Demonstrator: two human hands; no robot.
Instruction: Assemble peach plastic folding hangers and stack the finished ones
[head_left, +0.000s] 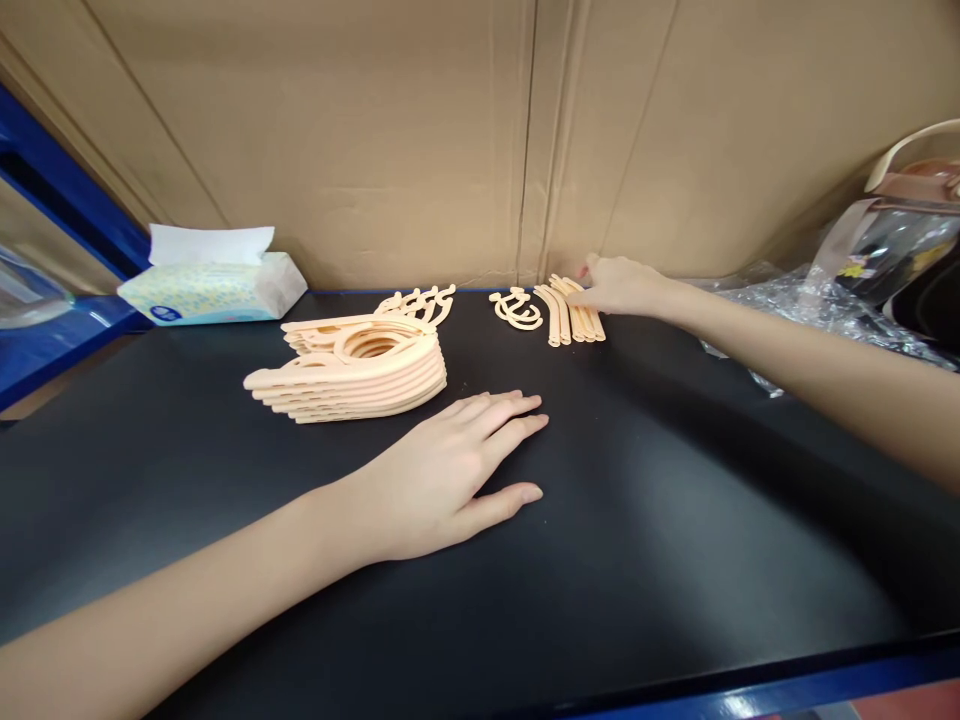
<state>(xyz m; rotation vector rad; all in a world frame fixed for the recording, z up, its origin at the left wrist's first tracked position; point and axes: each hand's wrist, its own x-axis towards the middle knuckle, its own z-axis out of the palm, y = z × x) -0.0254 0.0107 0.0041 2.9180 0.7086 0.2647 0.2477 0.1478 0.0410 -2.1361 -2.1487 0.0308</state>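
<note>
Your left hand [450, 465] lies flat and empty on the desk [675, 520], beside the stacked hanger bodies [352, 370]; your right hand [619, 285] touches the bars [574, 315] at the rear edge, grip unconfirmed; hooks [516, 308] and bars apparently remain unassembled.

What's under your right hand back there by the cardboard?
The right hand touches the far ends of a row of peach curved bars on the black table. Its palm hides whatever else is beneath.
</note>
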